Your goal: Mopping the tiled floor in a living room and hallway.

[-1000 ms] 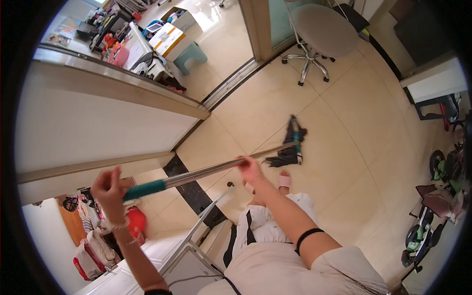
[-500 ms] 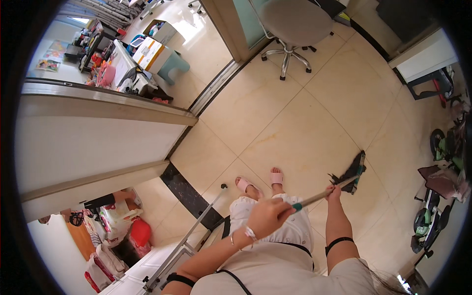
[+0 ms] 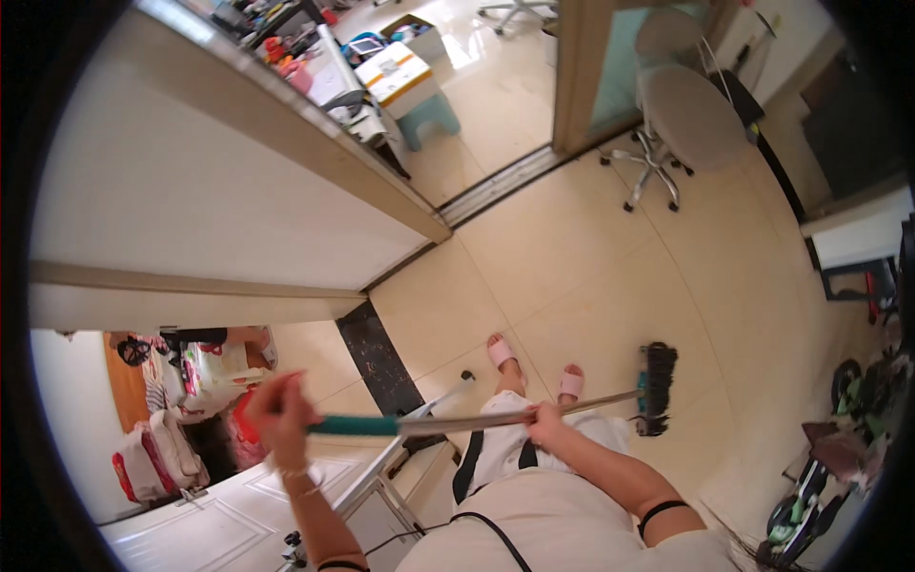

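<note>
A broom (image 3: 467, 422) lies almost level across my body, with a metal stick, a teal grip at its left end and a head of black bristles (image 3: 660, 391) at its right end. My left hand (image 3: 282, 418) is closed at the tip of the teal grip, its fingers blurred by motion. Around the middle of the stick, my right hand (image 3: 547, 425) is closed, with the fingers wrapped over it. The bristle head is to the right of my feet in pink slippers (image 3: 572, 382); whether it touches the floor I cannot tell.
Ahead on the right stands a grey swivel chair (image 3: 691, 114). Small ride-on toys (image 3: 810, 477) line the right side. A sliding-door track (image 3: 500, 186) crosses ahead, beside a white partition (image 3: 238, 172). A metal stand (image 3: 419, 415) and white cabinet (image 3: 229, 515) are at my left.
Both hands have moved left with the broom, and its stick has swung nearly level. More of the teal grip shows. The bristle head has turned and come closer to my feet. My view has shifted.
</note>
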{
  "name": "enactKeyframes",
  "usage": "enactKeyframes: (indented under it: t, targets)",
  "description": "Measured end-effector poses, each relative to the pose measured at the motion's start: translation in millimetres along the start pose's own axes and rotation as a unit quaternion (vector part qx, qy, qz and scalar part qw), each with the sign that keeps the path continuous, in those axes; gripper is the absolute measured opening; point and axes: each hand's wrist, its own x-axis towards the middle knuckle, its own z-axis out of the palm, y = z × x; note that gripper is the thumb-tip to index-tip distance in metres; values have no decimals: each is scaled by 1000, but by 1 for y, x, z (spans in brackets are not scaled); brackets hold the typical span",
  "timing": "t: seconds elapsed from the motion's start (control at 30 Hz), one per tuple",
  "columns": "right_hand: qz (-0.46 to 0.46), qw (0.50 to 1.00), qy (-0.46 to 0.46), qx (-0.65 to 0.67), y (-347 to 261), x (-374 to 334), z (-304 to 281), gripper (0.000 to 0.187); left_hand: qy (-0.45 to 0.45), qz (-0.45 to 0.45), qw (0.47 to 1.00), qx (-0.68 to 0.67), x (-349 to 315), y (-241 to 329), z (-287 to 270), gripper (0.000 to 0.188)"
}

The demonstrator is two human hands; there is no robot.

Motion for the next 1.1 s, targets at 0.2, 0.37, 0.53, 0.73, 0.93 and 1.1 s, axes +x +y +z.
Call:
enactKeyframes:
  t: [0.2, 0.37, 0.53, 0.73, 0.93, 1.1]
  targets:
    - [101, 943, -50, -313, 139, -119, 144, 16, 247, 35, 960, 130, -22, -6, -178, 17]
    - [1, 708, -329, -625, 243, -31, 180, 8, 410, 47, 882, 229, -65, -2, -227, 22]
    - [14, 784, -130, -607, 293, -81, 240, 9, 467, -35, 792, 392, -67, -12, -205, 24]
    - [-127, 762, -47, -633, 283, -84, 280, 24, 333, -64, 822, 457, -43, -49, -210, 25]
    - [-194, 783, 2, -591, 266, -40, 309, 29, 225, -141, 875, 405, 13, -67, -214, 29]
    - [-136, 880, -14, -455, 174, -112, 341, 26, 218, -22, 871, 441, 43, -31, -154, 28]
